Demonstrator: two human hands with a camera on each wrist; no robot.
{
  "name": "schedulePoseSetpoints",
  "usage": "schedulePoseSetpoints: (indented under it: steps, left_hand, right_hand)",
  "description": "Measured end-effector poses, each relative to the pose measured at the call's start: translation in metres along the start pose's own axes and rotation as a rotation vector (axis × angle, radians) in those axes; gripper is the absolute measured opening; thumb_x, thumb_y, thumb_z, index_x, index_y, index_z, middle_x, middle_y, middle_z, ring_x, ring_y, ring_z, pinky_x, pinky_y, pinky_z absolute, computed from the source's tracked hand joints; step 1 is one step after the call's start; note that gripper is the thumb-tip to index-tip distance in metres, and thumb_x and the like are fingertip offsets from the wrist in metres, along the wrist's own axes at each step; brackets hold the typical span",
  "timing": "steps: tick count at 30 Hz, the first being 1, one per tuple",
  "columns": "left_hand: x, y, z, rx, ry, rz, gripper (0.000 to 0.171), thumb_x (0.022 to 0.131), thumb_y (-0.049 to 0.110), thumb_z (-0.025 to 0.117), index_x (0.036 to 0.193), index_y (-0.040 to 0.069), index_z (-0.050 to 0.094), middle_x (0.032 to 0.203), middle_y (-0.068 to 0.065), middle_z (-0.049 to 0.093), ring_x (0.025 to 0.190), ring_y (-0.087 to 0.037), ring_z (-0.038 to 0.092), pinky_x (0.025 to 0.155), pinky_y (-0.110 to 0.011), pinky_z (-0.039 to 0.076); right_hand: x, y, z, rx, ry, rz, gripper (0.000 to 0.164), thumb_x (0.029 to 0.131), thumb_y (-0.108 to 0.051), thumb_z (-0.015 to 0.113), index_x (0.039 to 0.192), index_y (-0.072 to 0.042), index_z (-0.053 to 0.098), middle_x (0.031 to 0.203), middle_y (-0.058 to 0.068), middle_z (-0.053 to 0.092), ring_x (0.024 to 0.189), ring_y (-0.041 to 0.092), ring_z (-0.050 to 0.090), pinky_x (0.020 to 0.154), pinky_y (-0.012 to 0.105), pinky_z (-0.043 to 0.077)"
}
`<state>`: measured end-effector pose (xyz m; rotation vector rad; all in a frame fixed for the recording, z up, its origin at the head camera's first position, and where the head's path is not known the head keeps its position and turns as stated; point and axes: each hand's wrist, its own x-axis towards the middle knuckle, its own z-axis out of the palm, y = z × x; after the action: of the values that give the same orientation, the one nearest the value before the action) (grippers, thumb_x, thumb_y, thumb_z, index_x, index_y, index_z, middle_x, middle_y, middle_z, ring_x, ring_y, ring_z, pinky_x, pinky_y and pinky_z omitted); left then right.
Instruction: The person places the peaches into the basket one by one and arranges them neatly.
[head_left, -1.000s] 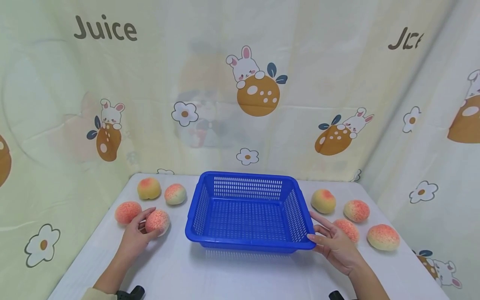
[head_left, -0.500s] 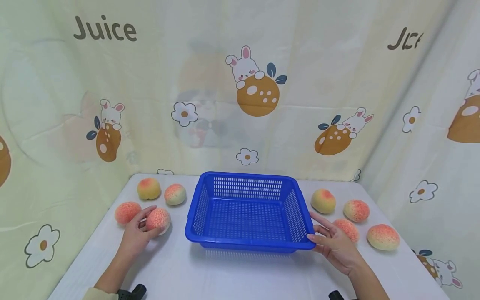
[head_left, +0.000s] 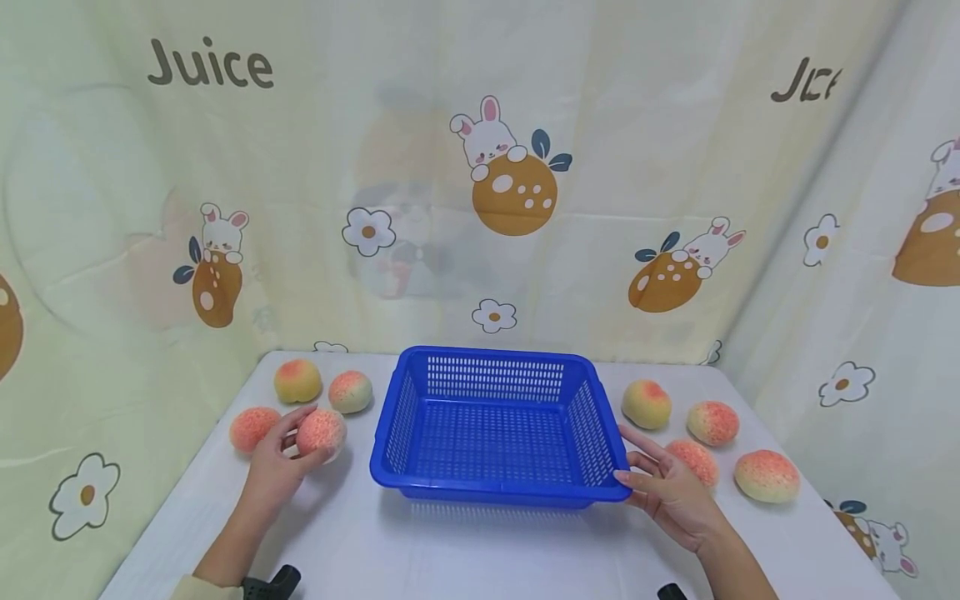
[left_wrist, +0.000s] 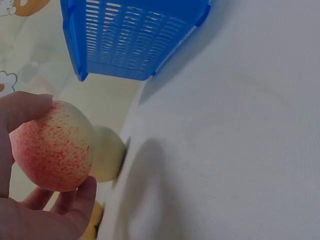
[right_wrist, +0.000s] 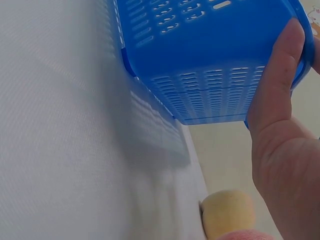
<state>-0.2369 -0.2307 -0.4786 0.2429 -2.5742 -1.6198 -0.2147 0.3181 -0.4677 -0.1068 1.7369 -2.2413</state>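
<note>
My left hand (head_left: 294, 446) grips a pink speckled peach (head_left: 321, 431) just above the white table (head_left: 450, 550), left of the blue slotted basket (head_left: 498, 429). The left wrist view shows thumb and fingers (left_wrist: 75, 200) curled round this peach (left_wrist: 50, 147), with the basket (left_wrist: 135, 35) beyond it. My right hand (head_left: 660, 483) rests with straight fingers against the basket's right front corner. Seen from the right wrist, the thumb (right_wrist: 275, 85) lies flat on the basket wall (right_wrist: 200, 65). Nothing lies in the basket.
Three more peaches (head_left: 252, 427), (head_left: 297, 380), (head_left: 350, 391) lie left of the basket; one (left_wrist: 107, 155) shows behind the held one. Several peaches (head_left: 647, 403), (head_left: 712, 422), (head_left: 766, 475) lie to the right, one (head_left: 693, 461) behind my right hand. A printed curtain (head_left: 480, 208) encloses the table.
My left hand has lifted the speckled peach slightly up off the table. The right hand and the basket have not moved.
</note>
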Motion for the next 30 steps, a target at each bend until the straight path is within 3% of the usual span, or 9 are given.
schedulePoseSetpoints:
  steps: [14,25,30]
  left_hand:
    - [-0.004,0.033,0.002,-0.014,0.031,0.024,0.074,0.090,0.028,0.081,0.154,0.025,0.045,0.150,-0.011,0.049,0.131,-0.031,0.047,0.090,-0.029,0.054]
    - [0.000,0.052,0.006,-0.051,0.019,0.059,0.073,0.089,0.028,0.081,0.154,0.028,0.047,0.154,-0.008,0.048,0.132,-0.030,0.048,0.095,-0.034,0.053]
    - [0.002,0.062,0.008,-0.049,0.016,0.068,0.072,0.089,0.029,0.081,0.153,0.030,0.047,0.155,-0.007,0.048,0.133,-0.030,0.049,0.102,-0.044,0.053]
  right_hand:
    - [0.000,0.000,0.001,-0.005,0.015,0.009,0.078,0.099,0.001,0.061,0.164,-0.015,0.021,0.109,-0.002,0.069,0.099,0.013,0.072,0.092,0.036,0.061]
    - [0.001,-0.001,0.001,-0.006,0.035,0.022,0.079,0.099,0.000,0.063,0.164,-0.014,0.020,0.109,-0.002,0.069,0.099,0.014,0.071,0.092,0.036,0.060]
    - [0.001,0.001,0.000,0.007,0.007,0.002,0.077,0.099,0.001,0.061,0.164,-0.014,0.021,0.110,-0.001,0.070,0.100,0.014,0.072,0.092,0.036,0.060]
